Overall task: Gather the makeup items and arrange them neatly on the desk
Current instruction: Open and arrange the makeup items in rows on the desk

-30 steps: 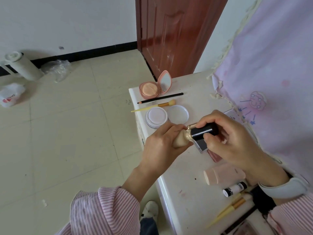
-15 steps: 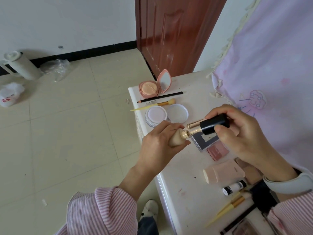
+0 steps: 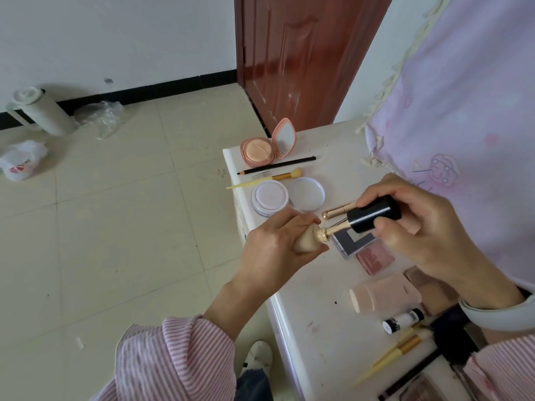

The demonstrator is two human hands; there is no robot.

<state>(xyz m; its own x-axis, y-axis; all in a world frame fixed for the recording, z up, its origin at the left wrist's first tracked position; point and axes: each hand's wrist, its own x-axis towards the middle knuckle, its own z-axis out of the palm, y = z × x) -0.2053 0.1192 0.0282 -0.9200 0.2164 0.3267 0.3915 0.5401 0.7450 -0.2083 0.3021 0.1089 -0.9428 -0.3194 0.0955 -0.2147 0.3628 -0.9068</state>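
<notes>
My left hand [image 3: 272, 247] grips a beige foundation bottle [image 3: 308, 241], tilted with its neck toward the right. My right hand [image 3: 417, 227] holds the bottle's black cap [image 3: 373, 217]; its wand reaches to the bottle's neck. Both are above the white desk [image 3: 315, 322]. On the desk lie an open pink compact [image 3: 266, 147], a black pencil [image 3: 276, 165], a yellow brush [image 3: 266, 179], an open powder jar [image 3: 269, 198] beside its lid [image 3: 307, 193], a gold tube [image 3: 338, 211], a grey palette [image 3: 348, 241] and a pink blush pan [image 3: 375, 257].
Nearer me lie a peach tube [image 3: 385, 296], a small white bottle [image 3: 404, 319], two yellow-handled brushes [image 3: 396, 351] and a dark pencil [image 3: 411, 377]. A pink cloth [image 3: 463, 96] hangs at the right. A door [image 3: 301, 53] stands behind the desk. A flask [image 3: 43, 111] and bags sit on the floor.
My right hand has drawn the black cap up and to the right, off the bottle, baring the wand. The grey palette and blush pan beneath have come into sight.
</notes>
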